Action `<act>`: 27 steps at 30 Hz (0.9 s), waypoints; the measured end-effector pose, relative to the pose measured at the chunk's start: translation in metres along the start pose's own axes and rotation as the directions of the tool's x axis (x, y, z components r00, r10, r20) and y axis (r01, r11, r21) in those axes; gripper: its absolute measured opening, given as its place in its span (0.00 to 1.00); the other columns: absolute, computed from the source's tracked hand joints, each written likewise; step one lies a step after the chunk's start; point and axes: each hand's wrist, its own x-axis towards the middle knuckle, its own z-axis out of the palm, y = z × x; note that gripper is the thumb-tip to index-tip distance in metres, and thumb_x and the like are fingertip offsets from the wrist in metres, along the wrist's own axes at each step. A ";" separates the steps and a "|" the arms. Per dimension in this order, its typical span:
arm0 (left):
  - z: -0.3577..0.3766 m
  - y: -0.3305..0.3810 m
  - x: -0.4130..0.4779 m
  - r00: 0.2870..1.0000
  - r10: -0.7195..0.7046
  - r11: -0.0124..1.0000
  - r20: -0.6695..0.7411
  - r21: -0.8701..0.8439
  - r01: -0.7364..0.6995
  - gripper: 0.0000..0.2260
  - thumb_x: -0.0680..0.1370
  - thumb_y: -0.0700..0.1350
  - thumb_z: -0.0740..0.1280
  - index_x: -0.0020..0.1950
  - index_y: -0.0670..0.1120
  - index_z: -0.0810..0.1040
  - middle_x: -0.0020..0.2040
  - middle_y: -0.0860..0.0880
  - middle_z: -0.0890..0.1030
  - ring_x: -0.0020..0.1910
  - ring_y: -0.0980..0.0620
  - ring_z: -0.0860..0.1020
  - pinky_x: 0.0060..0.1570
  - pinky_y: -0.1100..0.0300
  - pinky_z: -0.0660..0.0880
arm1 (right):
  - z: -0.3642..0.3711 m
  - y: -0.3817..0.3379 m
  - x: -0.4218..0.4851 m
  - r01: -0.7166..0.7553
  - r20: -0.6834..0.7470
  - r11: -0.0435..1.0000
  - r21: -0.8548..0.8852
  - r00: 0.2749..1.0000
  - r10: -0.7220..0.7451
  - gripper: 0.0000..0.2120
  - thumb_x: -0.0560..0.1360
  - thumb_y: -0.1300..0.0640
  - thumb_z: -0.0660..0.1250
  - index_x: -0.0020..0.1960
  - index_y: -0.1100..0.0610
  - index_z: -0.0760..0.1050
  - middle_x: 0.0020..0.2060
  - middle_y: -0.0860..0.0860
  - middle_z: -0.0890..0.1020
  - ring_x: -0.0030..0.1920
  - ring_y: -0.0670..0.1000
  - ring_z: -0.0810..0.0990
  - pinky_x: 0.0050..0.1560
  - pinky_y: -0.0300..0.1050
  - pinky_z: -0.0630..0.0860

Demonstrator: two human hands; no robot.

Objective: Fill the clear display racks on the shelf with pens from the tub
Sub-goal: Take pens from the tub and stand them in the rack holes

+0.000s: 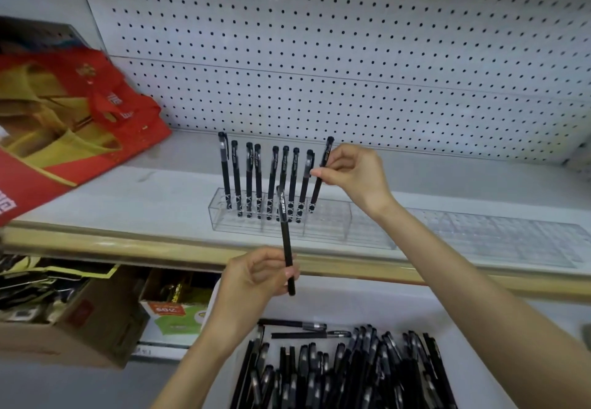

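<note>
Tub (323, 308), nearest: loose black pens (351, 373) heaped inside. Left hand (256, 277): fingers pinch one pen (284, 232) upright (cap uppermost) before the shelf (144, 197) edge. Clear rack (326, 226) on the shelf: eight standing pens (256, 178). Right hand (355, 172): fingertips grasp a ninth pen (322, 168), lower end at the rack's top.

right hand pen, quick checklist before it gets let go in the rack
1. Right hand pinches the pen firmly: ok.
2. Pen tip seated in a hole of the clear rack: cannot tell; the pen leans.
3. Free space in the rack to the right of it: ok.
4. Standing pens clear of the fingers: ok.
5. Left hand holds the next pen ready: ok.
6. Spare pens in the tub: ok.
</note>
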 end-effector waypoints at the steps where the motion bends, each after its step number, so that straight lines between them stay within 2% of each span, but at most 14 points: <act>1: 0.000 -0.001 0.000 1.000 -0.007 1.000 -0.004 -0.011 0.007 0.05 0.73 0.32 0.70 0.48 0.38 0.81 0.42 0.42 0.85 0.43 0.48 0.84 0.41 0.61 0.81 | 0.002 0.003 -0.001 0.001 0.015 1.000 -0.019 1.000 0.000 0.12 0.65 0.60 0.79 0.35 0.53 0.75 0.28 0.46 0.81 0.32 0.45 0.82 0.42 0.40 0.79; 3: 0.000 -0.002 0.001 1.000 -0.016 1.000 -0.010 -0.027 0.016 0.06 0.72 0.31 0.70 0.47 0.38 0.81 0.42 0.41 0.85 0.44 0.47 0.84 0.42 0.60 0.81 | 0.004 0.008 -0.003 0.002 0.041 0.998 -0.067 0.999 0.001 0.13 0.64 0.58 0.79 0.34 0.51 0.74 0.29 0.44 0.81 0.33 0.43 0.81 0.41 0.36 0.77; 6: -0.001 -0.004 0.002 1.000 -0.019 0.999 -0.009 -0.029 0.019 0.06 0.72 0.31 0.70 0.46 0.39 0.81 0.42 0.42 0.85 0.44 0.47 0.84 0.43 0.57 0.81 | 0.006 0.016 -0.005 -0.009 0.073 0.994 -0.106 0.997 0.017 0.13 0.65 0.57 0.79 0.34 0.50 0.74 0.30 0.44 0.80 0.34 0.43 0.81 0.40 0.34 0.76; 9: -0.003 -0.007 0.003 1.000 -0.025 0.999 -0.008 -0.023 0.025 0.06 0.72 0.32 0.70 0.47 0.39 0.81 0.42 0.42 0.85 0.44 0.46 0.84 0.44 0.56 0.81 | 0.008 0.020 -0.004 -0.022 0.087 0.994 -0.108 0.996 0.031 0.12 0.65 0.57 0.79 0.34 0.50 0.75 0.31 0.45 0.81 0.36 0.44 0.82 0.42 0.37 0.78; 15: -0.004 -0.010 0.003 0.999 -0.042 0.999 -0.001 0.005 0.042 0.06 0.73 0.33 0.70 0.48 0.40 0.82 0.42 0.43 0.85 0.44 0.47 0.84 0.43 0.59 0.81 | 0.010 0.023 -0.003 -0.023 0.085 0.992 -0.122 0.996 0.034 0.12 0.65 0.56 0.79 0.34 0.50 0.75 0.32 0.46 0.81 0.37 0.47 0.82 0.45 0.42 0.79; 19: -0.004 -0.008 0.003 0.999 -0.042 0.999 0.002 0.002 0.042 0.06 0.73 0.33 0.69 0.49 0.39 0.82 0.43 0.41 0.85 0.45 0.47 0.84 0.42 0.60 0.81 | 0.000 0.019 -0.010 -0.040 0.111 0.992 -0.123 0.992 0.053 0.11 0.65 0.55 0.78 0.42 0.50 0.78 0.39 0.46 0.83 0.40 0.43 0.83 0.48 0.38 0.79; 21: -0.002 -0.007 0.003 0.999 -0.040 0.999 0.007 -0.006 0.040 0.06 0.74 0.33 0.69 0.49 0.38 0.81 0.43 0.41 0.85 0.45 0.48 0.83 0.42 0.61 0.81 | -0.010 0.015 -0.017 -0.025 0.037 0.988 -0.150 0.999 0.031 0.11 0.66 0.54 0.77 0.46 0.50 0.78 0.42 0.47 0.83 0.40 0.43 0.82 0.47 0.37 0.78; 23: 0.001 -0.005 0.002 0.999 -0.035 0.999 0.021 -0.015 0.036 0.06 0.74 0.33 0.69 0.50 0.37 0.81 0.43 0.40 0.84 0.45 0.48 0.84 0.42 0.61 0.81 | -0.018 0.006 -0.028 -0.003 -0.041 0.990 -0.141 0.999 -0.003 0.08 0.68 0.55 0.76 0.45 0.50 0.79 0.38 0.46 0.83 0.36 0.44 0.80 0.43 0.38 0.77; 24: 0.004 -0.003 0.002 0.999 -0.033 0.999 0.033 -0.018 0.033 0.06 0.74 0.33 0.69 0.50 0.37 0.81 0.43 0.40 0.84 0.44 0.48 0.84 0.42 0.61 0.81 | -0.022 0.000 -0.034 -0.006 -0.037 0.995 -0.103 0.999 0.002 0.06 0.69 0.56 0.76 0.43 0.51 0.80 0.35 0.45 0.82 0.34 0.44 0.79 0.41 0.40 0.76; 27: 0.015 0.000 0.001 0.997 -0.013 1.000 0.071 -0.010 0.013 0.07 0.74 0.33 0.68 0.50 0.37 0.81 0.43 0.40 0.84 0.43 0.49 0.84 0.42 0.61 0.80 | -0.025 -0.019 -0.059 -0.084 0.149 0.994 0.068 0.986 0.073 0.00 0.72 0.61 0.72 0.43 0.57 0.81 0.33 0.48 0.82 0.32 0.45 0.79 0.35 0.38 0.77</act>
